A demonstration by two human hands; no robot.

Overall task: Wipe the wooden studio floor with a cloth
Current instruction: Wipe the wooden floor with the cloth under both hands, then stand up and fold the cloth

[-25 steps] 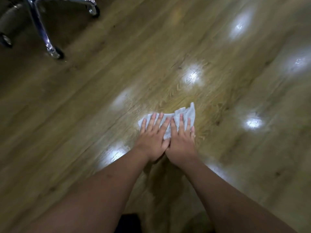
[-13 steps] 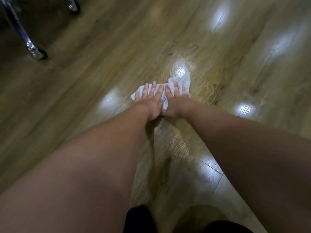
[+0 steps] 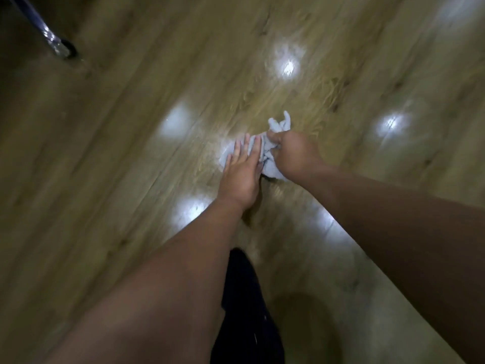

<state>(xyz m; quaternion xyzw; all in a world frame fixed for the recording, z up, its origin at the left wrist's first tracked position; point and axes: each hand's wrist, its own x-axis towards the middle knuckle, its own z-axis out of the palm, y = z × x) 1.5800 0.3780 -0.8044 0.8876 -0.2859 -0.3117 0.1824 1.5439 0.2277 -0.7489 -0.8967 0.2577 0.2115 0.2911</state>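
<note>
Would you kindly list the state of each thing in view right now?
cloth: bunched, lying on the floor
left hand: flat, fingers straight, pressing on the cloth
right hand: fingers curled, gripping the cloth
wooden floor: glossy, reflecting lights
chair leg: castor resting on the floor

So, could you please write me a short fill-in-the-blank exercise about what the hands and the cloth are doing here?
1. The right hand grips a bunched ____ on the wooden floor.
2. The left hand rests on the cloth with its fingers ____.
3. The chair caster sits at the upper ____ of the view.

Missing words: cloth; straight; left
</note>
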